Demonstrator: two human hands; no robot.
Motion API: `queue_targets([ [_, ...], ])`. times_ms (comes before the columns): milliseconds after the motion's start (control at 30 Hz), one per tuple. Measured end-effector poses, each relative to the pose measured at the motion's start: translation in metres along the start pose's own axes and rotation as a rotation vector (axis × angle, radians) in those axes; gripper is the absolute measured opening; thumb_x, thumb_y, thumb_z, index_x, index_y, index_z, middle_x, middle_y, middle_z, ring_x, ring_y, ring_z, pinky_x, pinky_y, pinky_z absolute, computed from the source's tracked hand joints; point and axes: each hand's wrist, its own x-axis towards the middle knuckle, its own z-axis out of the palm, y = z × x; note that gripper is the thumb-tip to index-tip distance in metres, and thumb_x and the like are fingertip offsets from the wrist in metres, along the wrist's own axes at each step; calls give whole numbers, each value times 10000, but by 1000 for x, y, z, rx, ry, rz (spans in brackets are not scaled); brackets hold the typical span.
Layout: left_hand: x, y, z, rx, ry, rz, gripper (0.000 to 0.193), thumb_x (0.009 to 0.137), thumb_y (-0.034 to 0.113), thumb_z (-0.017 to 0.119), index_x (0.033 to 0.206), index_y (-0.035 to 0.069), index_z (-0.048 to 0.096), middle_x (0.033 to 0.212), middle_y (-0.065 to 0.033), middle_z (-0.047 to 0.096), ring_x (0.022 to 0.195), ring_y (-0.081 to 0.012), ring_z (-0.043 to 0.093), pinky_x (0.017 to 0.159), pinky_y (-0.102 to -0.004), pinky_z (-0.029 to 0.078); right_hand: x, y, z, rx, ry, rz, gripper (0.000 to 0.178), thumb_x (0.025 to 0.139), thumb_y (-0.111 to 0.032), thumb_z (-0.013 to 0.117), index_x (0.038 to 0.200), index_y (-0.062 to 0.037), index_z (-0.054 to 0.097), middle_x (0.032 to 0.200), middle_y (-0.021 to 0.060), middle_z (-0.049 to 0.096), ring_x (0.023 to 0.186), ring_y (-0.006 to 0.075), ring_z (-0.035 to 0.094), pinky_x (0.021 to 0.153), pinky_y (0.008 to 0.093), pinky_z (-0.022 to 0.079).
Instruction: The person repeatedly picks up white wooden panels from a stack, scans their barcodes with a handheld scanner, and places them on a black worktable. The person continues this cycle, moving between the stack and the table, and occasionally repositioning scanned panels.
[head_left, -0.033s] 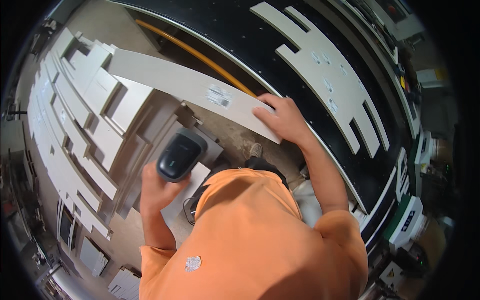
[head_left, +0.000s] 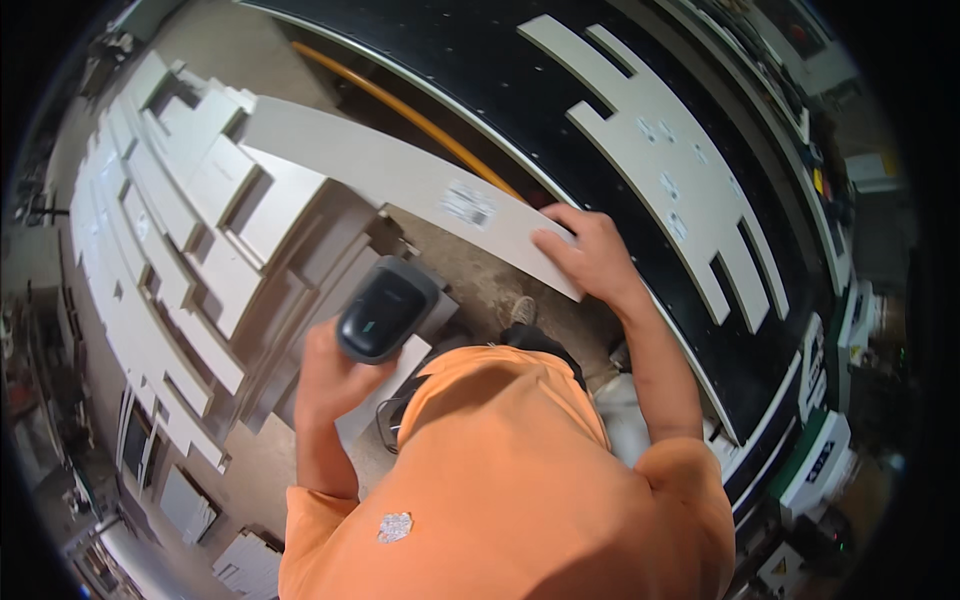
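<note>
My left hand (head_left: 335,378) is closed around a dark handheld barcode scanner (head_left: 388,312), held up in front of the near end of the stacked boards. My right hand (head_left: 592,258) grips the near end of a long, narrow white board (head_left: 350,155), thumb on top and fingers curled over its edge. A printed label (head_left: 468,205) is stuck on that board, between the scanner and my right hand. The board's far end reaches to the stack of white panels (head_left: 225,215) on the left; whether it rests on them is unclear.
On the right, a black-topped table (head_left: 480,60) carries several labelled, notched white panels (head_left: 660,160). An orange bar (head_left: 400,110) runs along below the table's edge. More panels (head_left: 185,505) stand on the floor at lower left. Green-and-white machine housings (head_left: 815,465) line the right side.
The whole scene sits slightly further right and lower in the picture. Both hands keep their holds on the scanner and the board.
</note>
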Motion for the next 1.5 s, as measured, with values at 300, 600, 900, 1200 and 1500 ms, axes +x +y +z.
queue_targets([
  [300, 24, 45, 48, 186, -53, 89, 177, 709, 58, 769, 852, 15, 674, 730, -106, 654, 617, -233, 583, 613, -333, 489, -61, 61, -48, 137, 6, 50, 308, 885, -221, 725, 1057, 33, 696, 898, 183, 727, 800, 233, 714, 753, 327, 531],
  [600, 35, 70, 98, 47, -224, -156, 157, 737, 102, 731, 808, -12, 651, 597, -25, 576, 511, -91, 493, 474, -288, 403, -80, 72, -64, 50, 74, 129, 333, 893, -280, 711, 1045, 16, 710, 903, 237, 718, 845, 376, 716, 758, 396, 547],
  [900, 47, 83, 117, 111, -220, -162, 261, 750, 165, 763, 891, -24, 650, 648, -130, 603, 553, -204, 514, 571, -324, 471, -86, 85, -79, 41, 97, 115, 335, 897, -290, 707, 1037, 15, 709, 903, 239, 717, 856, 384, 714, 756, 405, 546],
  [1200, 60, 89, 127, 162, -243, -155, 254, 745, 161, 760, 869, -35, 655, 654, -149, 615, 540, -228, 540, 572, -337, 484, -87, 94, -88, 35, 98, 151, 332, 889, -292, 711, 1025, 11, 711, 898, 230, 716, 856, 389, 705, 763, 404, 543],
  [1500, 107, 41, 171, -106, -314, -222, 188, 772, 139, 732, 831, -30, 675, 686, -23, 652, 641, -91, 575, 597, -290, 473, -103, 143, -91, 36, 134, 369, 340, 921, -296, 702, 1053, 17, 728, 939, 226, 731, 867, 364, 720, 786, 395, 549],
])
